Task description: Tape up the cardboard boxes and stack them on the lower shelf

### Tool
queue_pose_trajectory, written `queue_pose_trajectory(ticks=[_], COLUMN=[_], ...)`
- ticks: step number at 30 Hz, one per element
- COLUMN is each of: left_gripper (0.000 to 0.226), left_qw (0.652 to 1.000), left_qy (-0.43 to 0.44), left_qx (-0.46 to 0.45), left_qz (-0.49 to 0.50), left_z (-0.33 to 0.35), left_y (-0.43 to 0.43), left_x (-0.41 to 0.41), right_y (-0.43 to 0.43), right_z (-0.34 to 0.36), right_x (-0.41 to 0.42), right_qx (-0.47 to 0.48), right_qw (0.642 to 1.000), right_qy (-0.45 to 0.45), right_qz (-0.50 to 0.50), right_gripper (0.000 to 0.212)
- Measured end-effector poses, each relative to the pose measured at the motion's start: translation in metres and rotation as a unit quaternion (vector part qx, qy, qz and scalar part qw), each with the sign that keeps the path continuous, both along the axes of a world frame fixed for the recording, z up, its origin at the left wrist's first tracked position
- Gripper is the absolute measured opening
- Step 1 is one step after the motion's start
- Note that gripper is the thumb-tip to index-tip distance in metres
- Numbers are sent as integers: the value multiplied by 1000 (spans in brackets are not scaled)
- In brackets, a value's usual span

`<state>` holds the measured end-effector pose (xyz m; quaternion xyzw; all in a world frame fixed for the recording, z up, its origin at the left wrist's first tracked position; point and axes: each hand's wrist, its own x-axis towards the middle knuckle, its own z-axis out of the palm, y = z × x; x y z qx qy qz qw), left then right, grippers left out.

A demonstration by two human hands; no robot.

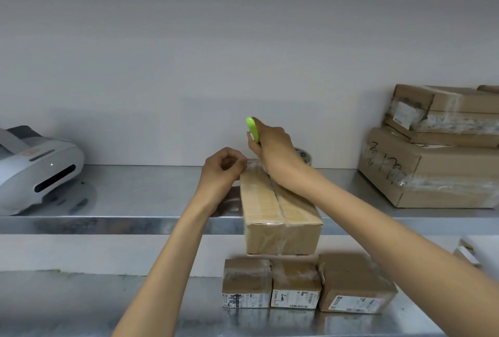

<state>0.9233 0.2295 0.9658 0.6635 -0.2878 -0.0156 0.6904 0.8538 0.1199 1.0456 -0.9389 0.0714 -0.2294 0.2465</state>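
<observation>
Two bare hands meet over the far end of a cardboard box (280,209). Left hand (224,167) has its fingers curled, pinching a strip of clear tape (253,165) taut at the box's far top edge. Right hand (272,149) is closed around a green cutter (253,128), held upright with its lower end at the tape. A tape roll (304,155) peeks out just behind that hand.

The box lies lengthwise on the upper shelf (135,196), at the middle of its front edge, with its near end jutting past that edge. Glossy tape runs along its centre seam and down the near face.

Judging by this, the step in hand is cutting the tape free after sealing the seam. The next move likely calls for a clean slice, pressing the loose end down the far face, then putting the cutter aside and lowering the box.

On the lower shelf (81,307), three small taped boxes (295,285) sit side by side directly below. A grey label printer (40,169) stands at the upper shelf's left end; larger taped boxes (432,163) are stacked at its right end.
</observation>
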Motion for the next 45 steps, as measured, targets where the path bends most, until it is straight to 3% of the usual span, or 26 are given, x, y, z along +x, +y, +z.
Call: queue_pose_trajectory(ticks=[2,6,11,13,15,17,18,20,23,28,30,32,34,36,40,45], left_gripper=[5,5,7,8,8,8,8,9,9,18,21,23,24,25,26,28], left_qw=[1000,1000,1000,1000,999,999,999,998,992,986,986,984,984,987,990,992], left_qy=[2,2,15,20,24,26,30,54,119,158,152,161,169,147,118,86], left_qx=[-1,0,-4,-9,-11,-10,-7,-6,-12,39,53,53,46,56,73,89], left_qz=[6,-1,-14,-20,-21,-16,-14,-14,-31,-46,-49,-48,-42,-29,-33,-10], left_z=[0,0,0,0,0,-1,-1,0,6,25,27,27,27,27,31,30], left_y=[0,-2,-1,-1,-1,-2,-2,-3,-5,-9,-12,-15,-17,-19,-21,-24], left_x=[0,1,2,2,3,4,4,3,1,-3,-6,-11,-13,-12,-10,-12], right_y=[-6,-16,-33,-57,-88,-117,-126,-138,-142,-146,-135,-112,-78,-47,-14,-10], right_z=[2,3,16,17,7,-14,-28,-54,-72,-69,-57,-39,-18,-8,-3,-9], right_x=[-1,-5,-21,-35,-52,-66,-72,-80,-81,-81,-82,-80,-76,-67,-43,-32], right_qx=[24,192,255,203,57,-83,-101,-99,-74,-215,-160,-61,-14,-39,-283,-191], right_qw=[999,976,946,954,981,993,993,992,993,963,982,992,989,996,957,980], right_qy=[-22,-101,-193,-215,-185,-80,-16,61,78,145,64,-91,-146,-80,37,47], right_qz=[-4,28,44,47,10,-38,-52,-54,-52,-71,-79,-65,-14,23,-56,-39], right_gripper=[18,24,13,7,4,11,18,30,32,45,47,31,18,23,36,18])
